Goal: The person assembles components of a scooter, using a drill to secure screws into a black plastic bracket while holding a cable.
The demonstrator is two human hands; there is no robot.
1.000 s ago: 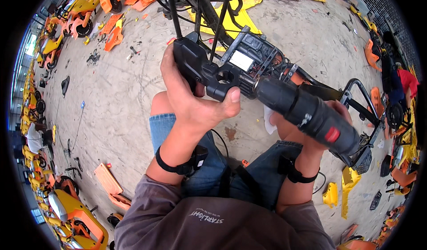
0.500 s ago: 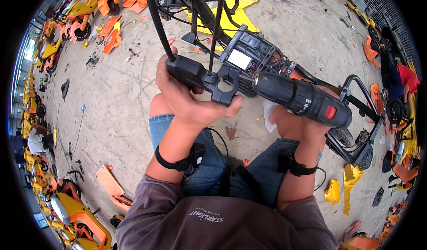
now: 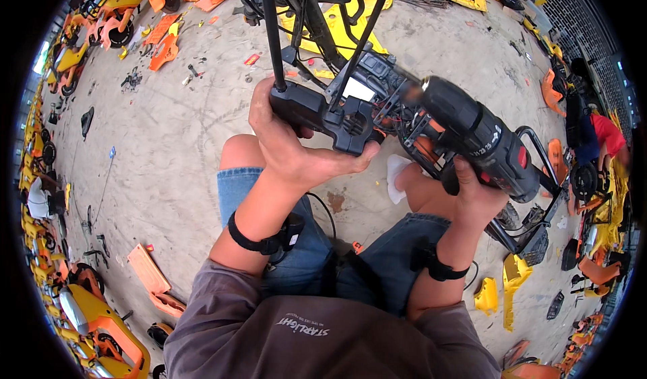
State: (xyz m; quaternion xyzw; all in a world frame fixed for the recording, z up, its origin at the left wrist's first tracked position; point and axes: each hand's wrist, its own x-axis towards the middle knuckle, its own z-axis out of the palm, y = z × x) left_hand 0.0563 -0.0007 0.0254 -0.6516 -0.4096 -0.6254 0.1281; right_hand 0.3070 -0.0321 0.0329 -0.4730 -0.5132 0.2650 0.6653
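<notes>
My left hand (image 3: 296, 150) is wrapped round a black clamp bracket (image 3: 313, 116), its thumb along the lower end. Two black rods (image 3: 271, 28) rise from the bracket beyond the top of the view. In my right hand (image 3: 475, 193) is a black cordless drill (image 3: 472, 123) with a red mark at its rear. Its chuck points up and left, apart from the bracket's right side; the tip is blurred. Just beyond both hands stands a stripped scooter frame (image 3: 320, 28) with exposed wiring and a white-labelled box (image 3: 358, 89), partly hidden by the bracket and drill.
Yellow panels (image 3: 337, 25) lie on the concrete floor beyond the frame. An orange panel (image 3: 149, 268) is at lower left, yellow pieces (image 3: 515, 278) at lower right. Scooters (image 3: 111, 328) line the left side. Another person in red (image 3: 606, 136) bends at the far right.
The drill's tip has moved up and away from the bracket. The bracket has turned and shifted right, so its round opening no longer shows. My right thumb has come into sight.
</notes>
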